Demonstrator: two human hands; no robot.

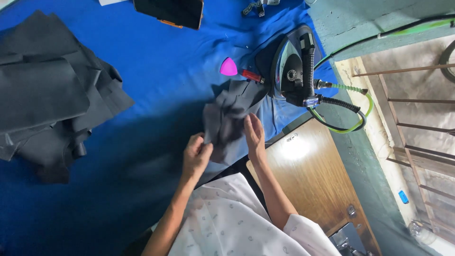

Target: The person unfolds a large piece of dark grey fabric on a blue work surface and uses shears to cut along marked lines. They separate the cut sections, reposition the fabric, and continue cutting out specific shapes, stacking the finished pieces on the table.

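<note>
A small dark grey fabric piece [227, 121] lies crumpled on the blue-covered table [156, 80] near its front edge. My left hand [195, 154] pinches the piece's lower left edge. My right hand [254, 135] rests on its right side, fingers closed over the cloth. The cloth is blurred from motion. Just beyond it a black steam iron [294, 64] sits on the table, with a black and green hose trailing off to the right.
A large heap of dark grey fabric pieces [47, 90] fills the table's left side. A pink triangular chalk [228, 67] and a red pen-like tool [251, 76] lie near the iron. A dark tablet [170, 12] is at the far edge. A wooden panel [313, 175] stands to the right.
</note>
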